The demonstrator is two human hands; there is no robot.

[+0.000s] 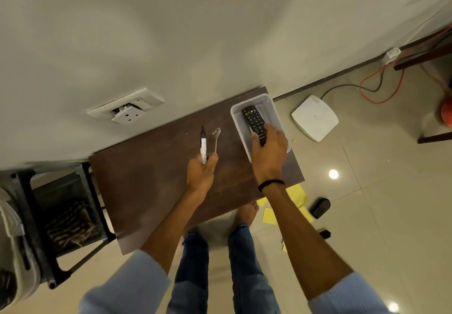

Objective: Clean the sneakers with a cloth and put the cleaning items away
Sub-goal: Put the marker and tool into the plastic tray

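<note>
While the right hand (pixel 267 152) grips the remote (pixel 253 120) inside the bin (pixel 234 118), the left hand (pixel 201 174) pinches marker (pixel 203 142) and key (pixel 216 137) together, a crowded hold that may drop one; a likely sneaker (pixel 9 228) sits far left, beside the desk (pixel 146 179).

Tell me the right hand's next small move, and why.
Probably let go of the remote and lift the right hand clear: its fingers grip the remote's near end, and the remote already seems to sit inside the plastic bin on the table. The marker in the left hand could go next.
</note>
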